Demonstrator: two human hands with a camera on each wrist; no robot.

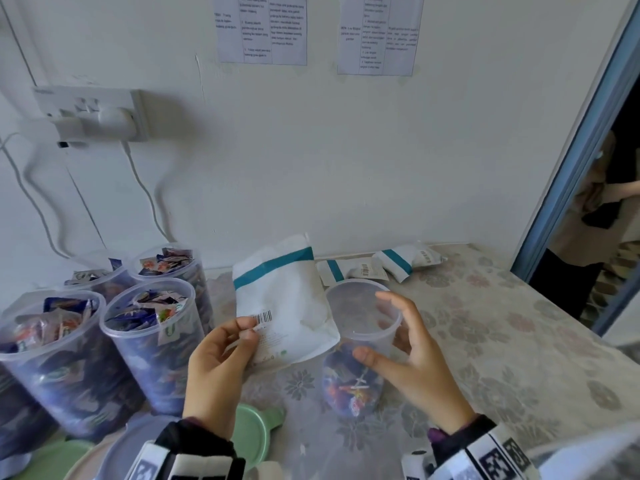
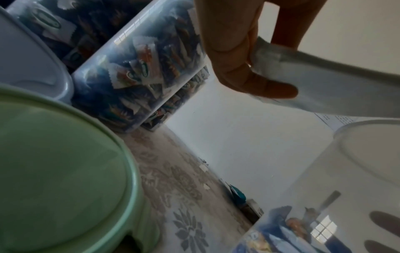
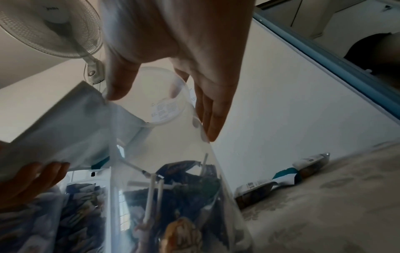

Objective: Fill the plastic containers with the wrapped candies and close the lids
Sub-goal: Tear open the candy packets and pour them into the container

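At the centre of the patterned table (image 1: 502, 341) stands a clear plastic container (image 1: 360, 337), lid off, with a shallow layer of wrapped candies (image 1: 349, 382) at its bottom. The right hand (image 1: 412, 355) is spread around the container's upper wall: fingers (image 3: 213, 116) straight along the far side, thumb on the near side. Whether the skin actually touches the plastic cannot be told; the fingers are not curled onto it.

Just left of the container, the left hand (image 1: 218, 358) pinches the lower edge of a white pouch (image 1: 287, 306) with a teal band, thumb (image 2: 266, 89) on one face, fingers behind. The pouch stands raised, its right edge touching the container's rim.

Left of the container, well apart from it, four containers (image 1: 152, 344) stand packed to the rim with candies, lids off. Near the table's front edge, left of the container, lie a green lid (image 1: 252, 434) and a pale blue lid (image 1: 128, 452). Behind the container, against the wall, lie two smaller pouches (image 1: 381, 266).
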